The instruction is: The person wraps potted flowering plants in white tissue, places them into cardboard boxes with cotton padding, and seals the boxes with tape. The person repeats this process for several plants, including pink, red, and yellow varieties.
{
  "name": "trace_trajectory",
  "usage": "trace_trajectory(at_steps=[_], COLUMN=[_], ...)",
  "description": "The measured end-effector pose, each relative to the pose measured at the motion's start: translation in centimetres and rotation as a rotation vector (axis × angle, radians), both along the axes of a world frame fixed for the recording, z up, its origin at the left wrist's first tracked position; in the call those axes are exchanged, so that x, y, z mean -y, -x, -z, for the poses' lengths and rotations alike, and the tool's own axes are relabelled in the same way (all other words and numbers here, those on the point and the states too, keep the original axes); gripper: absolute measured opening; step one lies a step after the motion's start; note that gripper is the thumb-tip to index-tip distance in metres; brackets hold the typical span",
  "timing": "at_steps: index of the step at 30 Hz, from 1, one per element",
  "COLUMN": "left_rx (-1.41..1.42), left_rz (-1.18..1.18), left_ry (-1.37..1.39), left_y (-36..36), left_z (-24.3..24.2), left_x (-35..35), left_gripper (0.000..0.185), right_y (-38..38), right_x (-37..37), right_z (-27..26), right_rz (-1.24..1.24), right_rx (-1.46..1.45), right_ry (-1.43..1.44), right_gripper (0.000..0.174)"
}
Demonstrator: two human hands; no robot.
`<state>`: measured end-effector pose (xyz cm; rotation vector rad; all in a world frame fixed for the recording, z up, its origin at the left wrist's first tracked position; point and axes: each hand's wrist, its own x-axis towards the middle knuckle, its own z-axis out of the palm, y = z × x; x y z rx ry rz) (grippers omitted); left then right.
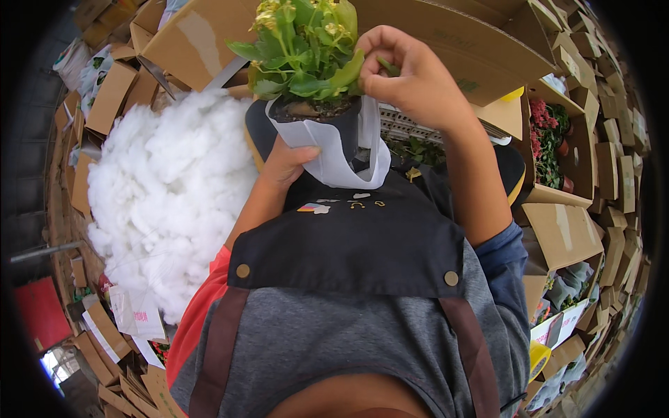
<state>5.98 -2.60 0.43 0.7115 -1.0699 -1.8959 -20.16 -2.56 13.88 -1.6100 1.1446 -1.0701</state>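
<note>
A potted kalanchoe [308, 57] with yellow flowers and thick green leaves stands before me in a dark plastic pot [342, 125]. Around the pot hangs a white fabric sleeve [334, 151], its loose handle-like strip drooping to the right. My left hand [287, 162] grips sleeve and pot from the lower left, the thumb in front and most fingers hidden behind. At the plant's right side, my right hand [405, 78] has its fingers curled around a green leaf [388, 67]; whether that leaf is still attached is hidden.
White fibre stuffing [167, 193] is heaped at my left. An open cardboard box [460, 47] lies beyond the plant, near a plastic crate [410, 125]. At right, another box [567, 190] holds pink-flowered pots; yellow tape [538, 360] lies lower right.
</note>
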Motion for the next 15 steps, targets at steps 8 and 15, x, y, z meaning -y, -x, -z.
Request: trace_trajectory(at_steps=[8, 15], left_rx=[-0.029, -0.019], left_rz=[0.028, 0.147], left_ry=[0.148, 0.243], left_y=[-1.4, -1.3], left_z=[1.3, 0.0], left_x=[0.6, 1.1], left_gripper=[0.092, 0.102], right_y=[2.1, -1.1], right_x=[-4.0, -1.5], right_z=[-1.8, -0.9], right_rz=[0.272, 0.048], right_rx=[-0.557, -0.658], right_ry=[0.399, 0.163], right_gripper=[0.031, 0.058])
